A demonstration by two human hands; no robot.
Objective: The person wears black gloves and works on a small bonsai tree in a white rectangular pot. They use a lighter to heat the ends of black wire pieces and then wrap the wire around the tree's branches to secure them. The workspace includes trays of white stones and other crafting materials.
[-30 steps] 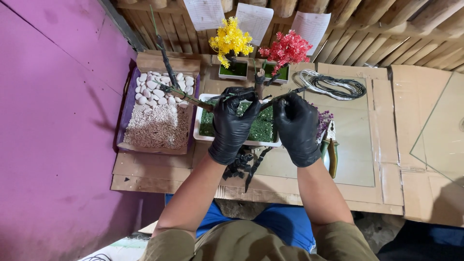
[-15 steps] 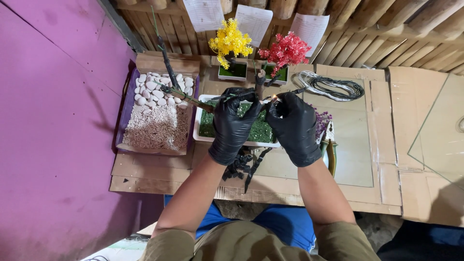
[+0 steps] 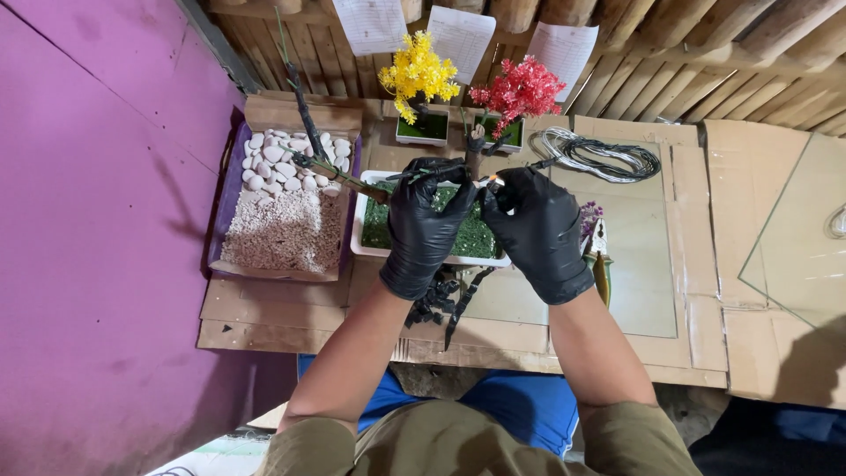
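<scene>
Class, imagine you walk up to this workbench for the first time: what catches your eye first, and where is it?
Two small artificial trees, one yellow and one red, stand at the back of the bench. In the middle, the left hand and right hand, in black gloves, meet over a white tray of green filling. Left of it sits a box of white pebbles.

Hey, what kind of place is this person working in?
Probably a small craft workshop for making artificial miniature trees: a cardboard-covered workbench, a box of white pebbles and gravel, and finished yellow and red model trees in little pots.
</scene>
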